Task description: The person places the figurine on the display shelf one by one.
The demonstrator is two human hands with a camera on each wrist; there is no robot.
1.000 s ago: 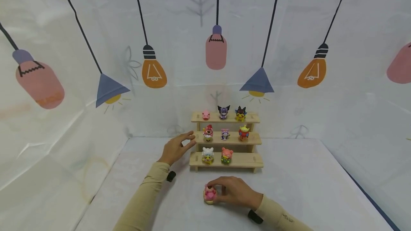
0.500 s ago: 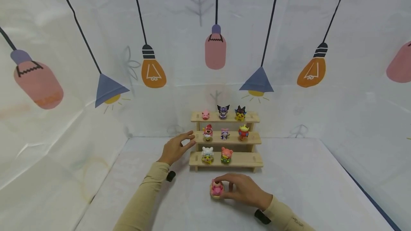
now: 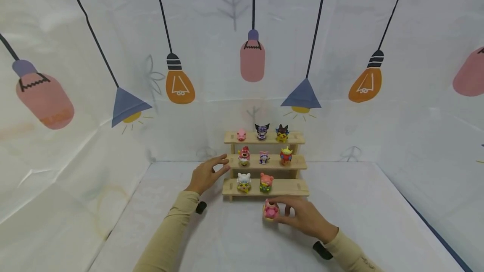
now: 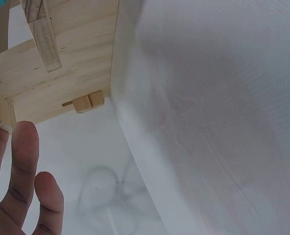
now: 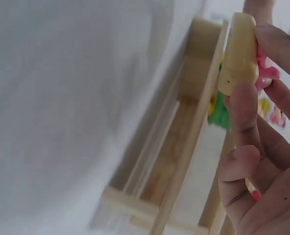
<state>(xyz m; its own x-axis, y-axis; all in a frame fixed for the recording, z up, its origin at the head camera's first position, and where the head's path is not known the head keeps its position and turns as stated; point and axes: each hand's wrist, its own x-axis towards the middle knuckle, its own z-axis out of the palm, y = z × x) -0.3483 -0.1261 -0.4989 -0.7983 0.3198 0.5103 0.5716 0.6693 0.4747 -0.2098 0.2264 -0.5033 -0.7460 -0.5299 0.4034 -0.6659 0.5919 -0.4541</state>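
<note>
My right hand pinches a pink bear figurine between thumb and fingers, just in front of the lowest step of a wooden three-tier display stand. The right wrist view shows the figurine's pale yellow base from below, held at its edges. With fairly straight fingers, my left hand reaches to the left end of the stand's middle step. Up close in the left wrist view, its fingertips lie by the wood's edge. A white-eared figurine and a coral bear figurine stand on the lowest step.
On the top step are a pink pig figurine and two others. The middle step carries a red-hatted bear figurine, a small purple-and-pink one and a green-headed one. Behind the white table hangs a lamp-printed backdrop.
My right hand has carried the pink bear figurine away from me and rightward, up close to the stand's lowest step. The left hand has stayed at the stand's left end.
</note>
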